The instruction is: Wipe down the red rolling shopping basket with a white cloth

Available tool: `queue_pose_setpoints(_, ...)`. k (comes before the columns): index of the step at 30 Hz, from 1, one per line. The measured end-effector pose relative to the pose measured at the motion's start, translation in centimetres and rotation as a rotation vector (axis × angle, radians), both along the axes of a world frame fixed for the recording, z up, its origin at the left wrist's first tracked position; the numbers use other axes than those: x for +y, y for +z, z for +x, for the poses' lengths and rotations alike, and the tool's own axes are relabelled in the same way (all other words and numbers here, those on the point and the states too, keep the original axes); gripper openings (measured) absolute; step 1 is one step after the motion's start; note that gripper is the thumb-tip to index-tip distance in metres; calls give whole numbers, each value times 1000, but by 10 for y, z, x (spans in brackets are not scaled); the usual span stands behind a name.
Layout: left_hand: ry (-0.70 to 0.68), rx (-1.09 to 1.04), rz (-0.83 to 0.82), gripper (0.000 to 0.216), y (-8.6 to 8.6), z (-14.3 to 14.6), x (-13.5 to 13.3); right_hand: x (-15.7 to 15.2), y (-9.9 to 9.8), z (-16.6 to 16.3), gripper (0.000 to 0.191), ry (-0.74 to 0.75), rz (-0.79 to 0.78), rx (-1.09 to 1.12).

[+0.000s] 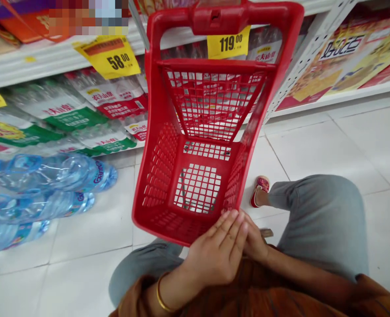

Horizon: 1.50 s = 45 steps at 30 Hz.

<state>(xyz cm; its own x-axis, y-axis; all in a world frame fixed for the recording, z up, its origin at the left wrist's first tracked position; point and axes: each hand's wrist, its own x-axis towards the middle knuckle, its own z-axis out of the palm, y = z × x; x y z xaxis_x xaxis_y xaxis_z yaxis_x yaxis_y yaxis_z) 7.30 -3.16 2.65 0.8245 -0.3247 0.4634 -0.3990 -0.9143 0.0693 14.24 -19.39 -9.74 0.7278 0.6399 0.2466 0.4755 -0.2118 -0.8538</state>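
The red basket (149, 152) is open above; its mesh walls (164, 159) bar sideways reach.

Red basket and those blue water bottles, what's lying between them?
In the head view, only a strip of white tiled floor with a seam shows between the red basket and the blue water bottles.

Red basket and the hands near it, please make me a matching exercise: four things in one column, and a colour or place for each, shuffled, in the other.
Things
1. Basket
2. Bracelet
3. Left hand
4. Price tag reading 58.00

Colours and places
A. Overlapping the right hand
B. Yellow
C. Red
D. Gold

Right pairs: 1-C, 2-D, 3-A, 4-B
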Motion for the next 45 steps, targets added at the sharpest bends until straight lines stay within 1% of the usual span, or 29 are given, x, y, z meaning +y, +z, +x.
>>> queue_pose_setpoints(3,23,21,16,40,-2,-1,-1,3,3,7,50,63,68,-95)
queue_pose_setpoints(6,24,50,13,50,-4,-3,-1,5,1,13,52,114,92,-77)
queue_pose_setpoints(9,22,82,7,61,-6,-3,0,5,-2,14,54,112,155,-61)
queue_pose_setpoints(11,18,135,-8,66,-5,-4,2,5,0,13,53,56,166,-37)
queue_pose_setpoints(13,-12,184,-20,68,-3,-5,5,5,6,12,50,-20,194,-23)
queue_pose_setpoints(15,-47,228,-4,68,1,-5,10,6,15,10,45,-65,235,-23)
queue_pose_setpoints(18,-103,261,68,66,8,-1,18,14,29,4,45,-35,288,-28)
queue_pose_setpoints(21,-154,270,154,67,9,7,23,29,34,-3,56,-4,336,-59)
queue_pose_setpoints(23,-178,262,176,67,5,13,23,39,29,-6,63,-29,374,-112)
queue_pose_setpoints(25,-178,250,171,67,-1,16,23,46,18,-5,63,-30,399,-169)
queue_pose_setpoints(27,-166,237,163,66,-5,17,22,49,6,-2,59,12,395,-188)
queue_pose_setpoints(29,-155,230,168,66,-8,17,22,49,-5,2,52,52,373,-162)
queue_pose_setpoints(32,-142,233,188,68,-8,16,23,47,-17,6,45,81,339,-103)
queue_pose_setpoints(38,-124,231,211,67,-5,15,23,48,-29,8,45,113,358,-73)
queue_pose_setpoints(41,-132,206,211,66,-4,15,22,46,-35,7,43,98,377,-86)
queue_pose_setpoints(45,-128,202,214,64,0,15,20,39,-44,3,42,63,340,-22)
